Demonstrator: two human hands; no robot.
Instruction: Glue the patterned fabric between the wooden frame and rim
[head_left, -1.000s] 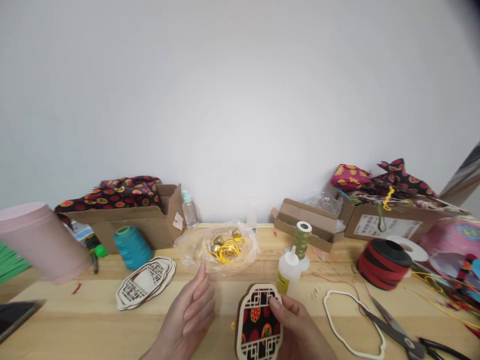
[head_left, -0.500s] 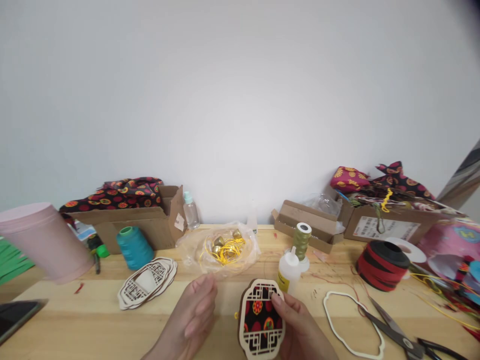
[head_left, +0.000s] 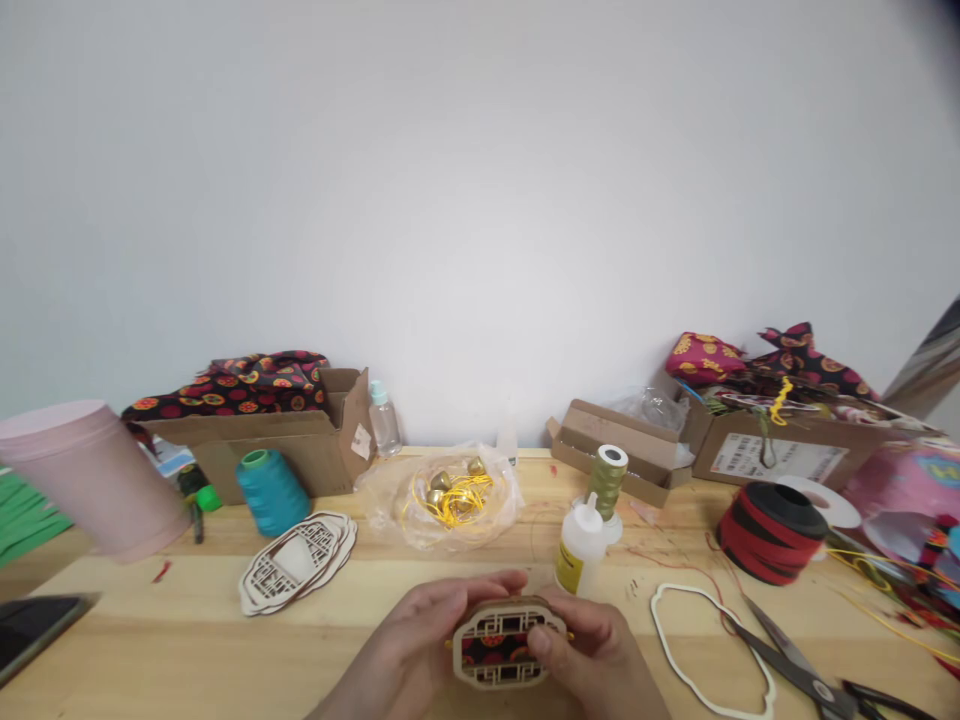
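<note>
Between my hands, low at the centre, is a cut-out wooden frame (head_left: pixel 510 675) with dark fabric in red and orange patterns showing through its openings. My right hand (head_left: pixel 600 655) grips its right side, the thumb pressed on the front face. My left hand (head_left: pixel 416 640) wraps its left side and back edge, with the fingers partly hidden behind it. Bits of yellow cord stick out at both sides of the frame. A white glue bottle with a yellow label (head_left: pixel 581 550) stands just beyond my right hand.
Left lie stacked wooden cut-outs (head_left: pixel 296 565) beside a teal thread cone (head_left: pixel 271 495). A plastic bag of bells and yellow cord (head_left: pixel 454 500) sits behind my hands. Right are a thin wooden outline (head_left: pixel 667 660), scissors (head_left: pixel 799 675) and a red-black ribbon roll (head_left: pixel 772 535). Cardboard boxes (head_left: pixel 262 455) line the wall.
The wooden frame has tipped back, so its face looks shorter, and shifted slightly left. My left hand, closed beside it before, has come right and taken hold of it.
</note>
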